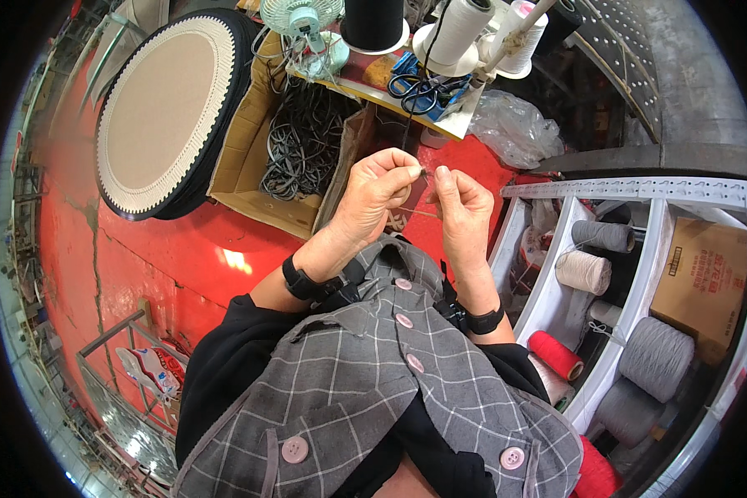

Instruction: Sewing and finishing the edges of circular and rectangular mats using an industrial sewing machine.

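My left hand [373, 195] and my right hand [463, 207] are raised together in front of my chest, fingertips almost touching. Both pinch a thin dark thread [410, 116] that runs up toward the spools on the shelf [407, 101] above. A short pale strand [413, 212] stretches between the two hands lower down. Each wrist wears a black band. My grey checked jacket [373, 390] with pink buttons fills the lower middle.
A cardboard box [245, 141] of dark looped cords sits left of the hands, next to a round black-rimmed mat [162, 108]. Black and white thread cones, blue scissors [415, 87] and a small fan [303, 25] are above. White shelves [631, 274] at right hold grey, cream and red yarn cones.
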Tool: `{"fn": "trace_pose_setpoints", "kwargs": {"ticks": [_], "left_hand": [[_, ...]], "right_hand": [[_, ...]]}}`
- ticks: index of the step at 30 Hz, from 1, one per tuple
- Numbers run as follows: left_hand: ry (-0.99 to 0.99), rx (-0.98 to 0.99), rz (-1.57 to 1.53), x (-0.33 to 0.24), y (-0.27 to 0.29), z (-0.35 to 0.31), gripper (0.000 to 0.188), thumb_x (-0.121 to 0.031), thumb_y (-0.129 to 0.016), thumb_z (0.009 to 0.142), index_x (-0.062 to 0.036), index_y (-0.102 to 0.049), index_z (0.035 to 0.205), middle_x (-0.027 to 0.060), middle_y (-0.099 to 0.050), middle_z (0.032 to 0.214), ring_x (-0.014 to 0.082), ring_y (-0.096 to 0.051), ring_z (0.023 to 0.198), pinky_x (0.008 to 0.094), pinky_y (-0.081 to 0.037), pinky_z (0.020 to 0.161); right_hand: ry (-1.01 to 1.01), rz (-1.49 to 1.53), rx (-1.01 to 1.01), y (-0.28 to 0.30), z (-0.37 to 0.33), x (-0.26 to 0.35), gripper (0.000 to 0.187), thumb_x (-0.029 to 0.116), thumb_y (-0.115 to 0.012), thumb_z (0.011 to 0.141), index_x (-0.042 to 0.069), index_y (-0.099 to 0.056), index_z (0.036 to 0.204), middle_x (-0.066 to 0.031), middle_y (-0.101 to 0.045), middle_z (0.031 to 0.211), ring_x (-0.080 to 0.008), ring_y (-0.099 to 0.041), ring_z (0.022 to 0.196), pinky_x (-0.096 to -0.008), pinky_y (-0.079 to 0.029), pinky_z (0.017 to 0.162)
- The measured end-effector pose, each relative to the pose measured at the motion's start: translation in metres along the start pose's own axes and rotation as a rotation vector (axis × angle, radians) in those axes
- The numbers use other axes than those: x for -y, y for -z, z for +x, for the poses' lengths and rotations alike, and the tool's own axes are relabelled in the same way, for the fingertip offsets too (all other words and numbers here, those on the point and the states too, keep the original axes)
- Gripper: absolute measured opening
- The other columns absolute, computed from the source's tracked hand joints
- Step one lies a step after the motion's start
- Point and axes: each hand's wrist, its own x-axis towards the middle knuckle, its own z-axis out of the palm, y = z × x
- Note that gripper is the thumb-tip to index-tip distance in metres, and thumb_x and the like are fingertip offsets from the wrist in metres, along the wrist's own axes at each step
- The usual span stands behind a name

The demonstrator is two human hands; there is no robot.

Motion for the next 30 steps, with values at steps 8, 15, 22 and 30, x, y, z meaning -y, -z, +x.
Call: {"fn": "trace_pose_setpoints", "kwargs": {"ticks": [8, 15, 22, 30], "left_hand": [[-0.036, 0.008, 0.083, -0.002, -0.003, -0.002, 0.007, -0.011, -0.061, 0.081, -0.0047, -0.058, 0.082, -0.0068, -0.047, 0.062, -0.0001, -0.033, 0.05, 0.0153, -0.023, 0.044], [-0.069, -0.026, 0.172, -0.004, -0.008, -0.006, 0.008, -0.011, -0.061, 0.081, -0.004, -0.059, 0.084, -0.0049, -0.053, 0.067, -0.0005, -0.037, 0.052, 0.0144, -0.026, 0.046], [-0.072, 0.019, 0.239, -0.011, -0.002, -0.01, 0.006, -0.007, -0.06, 0.081, -0.0023, -0.061, 0.085, -0.0028, -0.058, 0.073, -0.0005, -0.046, 0.062, 0.0134, -0.032, 0.051], [-0.106, 0.036, 0.275, -0.005, -0.001, -0.004, 0.003, -0.005, -0.06, 0.081, -0.0023, -0.059, 0.08, -0.0018, -0.056, 0.066, 0.0013, -0.048, 0.054, 0.0156, -0.037, 0.046]], "right_hand": [[0.047, -0.021, 0.011, 0.003, 0.002, -0.005, 0.036, 0.022, -0.062, 0.085, 0.007, -0.046, 0.056, 0.0027, -0.047, 0.052, -0.001, -0.04, 0.045, -0.0176, -0.034, 0.038], [0.035, -0.039, 0.017, 0.003, 0.004, -0.008, 0.036, 0.02, -0.063, 0.084, 0.008, -0.045, 0.055, 0.0035, -0.046, 0.05, -0.0011, -0.038, 0.043, -0.0181, -0.027, 0.036], [0.037, -0.053, -0.003, 0.006, 0.008, -0.01, 0.036, 0.02, -0.065, 0.083, 0.008, -0.045, 0.055, 0.0034, -0.047, 0.049, -0.0009, -0.038, 0.042, -0.0177, -0.027, 0.036], [-0.01, 0.014, 0.041, 0.007, 0.007, -0.007, 0.034, 0.019, -0.065, 0.082, 0.008, -0.045, 0.057, 0.0035, -0.047, 0.05, -0.0006, -0.039, 0.041, -0.0178, -0.029, 0.035]]}}
